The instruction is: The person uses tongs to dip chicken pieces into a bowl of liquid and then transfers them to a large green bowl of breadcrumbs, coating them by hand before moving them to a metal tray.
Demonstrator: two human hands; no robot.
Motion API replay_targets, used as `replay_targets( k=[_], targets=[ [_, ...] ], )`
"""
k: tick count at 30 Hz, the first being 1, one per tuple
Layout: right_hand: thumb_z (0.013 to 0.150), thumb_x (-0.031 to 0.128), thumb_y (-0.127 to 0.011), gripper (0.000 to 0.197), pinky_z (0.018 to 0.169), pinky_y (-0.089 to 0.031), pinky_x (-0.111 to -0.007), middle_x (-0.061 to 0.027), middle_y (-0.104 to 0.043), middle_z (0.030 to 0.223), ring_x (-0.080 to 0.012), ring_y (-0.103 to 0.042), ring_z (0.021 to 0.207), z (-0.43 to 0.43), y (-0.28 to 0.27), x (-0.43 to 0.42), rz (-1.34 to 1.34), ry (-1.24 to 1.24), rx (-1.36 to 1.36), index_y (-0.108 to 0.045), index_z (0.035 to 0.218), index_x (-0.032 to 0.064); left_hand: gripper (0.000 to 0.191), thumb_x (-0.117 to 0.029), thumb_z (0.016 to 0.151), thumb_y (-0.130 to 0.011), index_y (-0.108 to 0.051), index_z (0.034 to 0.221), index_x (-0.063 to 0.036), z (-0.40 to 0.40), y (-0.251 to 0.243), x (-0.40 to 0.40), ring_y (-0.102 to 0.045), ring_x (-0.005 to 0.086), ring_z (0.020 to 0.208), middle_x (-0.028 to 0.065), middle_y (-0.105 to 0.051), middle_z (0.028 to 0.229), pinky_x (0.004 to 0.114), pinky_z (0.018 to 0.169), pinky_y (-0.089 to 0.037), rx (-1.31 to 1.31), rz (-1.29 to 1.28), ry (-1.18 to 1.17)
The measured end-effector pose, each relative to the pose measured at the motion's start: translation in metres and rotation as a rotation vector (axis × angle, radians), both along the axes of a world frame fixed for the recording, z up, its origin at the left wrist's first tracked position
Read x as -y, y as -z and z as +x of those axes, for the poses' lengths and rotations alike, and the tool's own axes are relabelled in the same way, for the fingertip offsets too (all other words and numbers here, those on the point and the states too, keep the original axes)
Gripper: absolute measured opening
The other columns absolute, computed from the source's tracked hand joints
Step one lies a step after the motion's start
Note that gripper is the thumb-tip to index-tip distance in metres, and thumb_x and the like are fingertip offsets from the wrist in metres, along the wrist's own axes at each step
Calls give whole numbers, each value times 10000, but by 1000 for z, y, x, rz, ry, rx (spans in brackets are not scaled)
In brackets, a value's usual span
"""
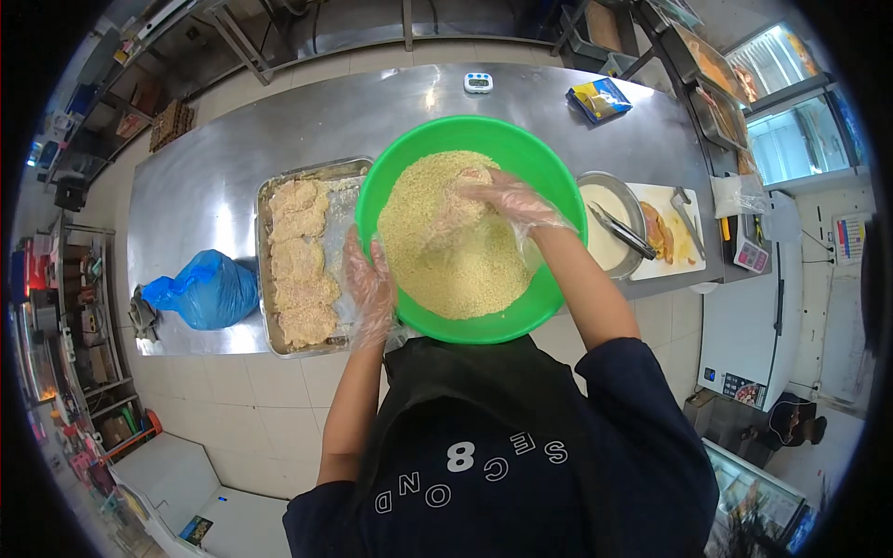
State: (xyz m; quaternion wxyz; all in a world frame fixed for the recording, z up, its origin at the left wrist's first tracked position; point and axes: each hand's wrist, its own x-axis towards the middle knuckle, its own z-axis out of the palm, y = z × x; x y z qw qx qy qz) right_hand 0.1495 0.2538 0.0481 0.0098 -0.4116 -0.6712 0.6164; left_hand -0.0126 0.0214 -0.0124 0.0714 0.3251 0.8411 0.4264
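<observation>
A large green plastic bowl (551,167) holds pale yellow breadcrumbs (418,258). Over the crumbs, my right hand (513,199), in a clear disposable glove, has its fingers on a crumb-coated piece of meat (457,202); motion blurs the piece, which hangs down towards the crumbs. My left hand (370,286), gloved too, rests against the bowl's left outer side, thumb near the rim. Beside it, a metal tray (264,279) carries a column of breaded pieces (300,258). Right of the bowl, a metal bowl of white batter (603,195) has tongs (624,230) lying across its rim.
On the steel table (195,181) are a blue plastic bag (216,289) at left, a white timer (478,83) and a yellow-blue packet (600,100) at the back. A white cutting board (687,258) at right bears raw meat (659,234) and a metal utensil (687,213).
</observation>
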Motion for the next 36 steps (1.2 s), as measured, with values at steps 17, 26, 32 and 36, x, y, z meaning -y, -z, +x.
replay_targets(
  k=[17,26,32,36],
  targets=[
    [1010,448,-464,561,1045,-422,-437,-139,-583,1376,-287,-576,1215,-21,59,105,-754,428,211,-524,1384,34,493,-272,1023,-482,-426,1431,-2,2,2,3,-515,405,1240,244,-535,1347,481,1046,-400,-65,61,-32],
    [1038,389,-354,597,1157,-284,-517,-223,-411,1514,-324,-391,1408,-33,89,53,671,-252,391,-368,1490,-1,510,-245,1004,-516,-421,1433,12,1,3,1,-561,415,1181,257,-556,1319,485,996,-445,-155,24,-29],
    [1030,483,-317,705,1206,-62,-596,-203,-219,1623,-339,-163,1520,-49,84,99,1082,-487,364,-275,1541,0,504,-219,990,-539,-434,1424,14,0,0,-2,-569,412,1172,266,-558,1307,479,983,-457,-126,79,-16],
    [1025,486,-324,728,1200,-16,-607,-178,-167,1645,-336,-129,1527,-37,85,28,1207,-405,462,-231,1556,-2,498,-215,984,-542,-442,1412,19,-1,6,-1,-577,408,1164,261,-564,1298,475,974,-468,-146,85,0]
  ],
)
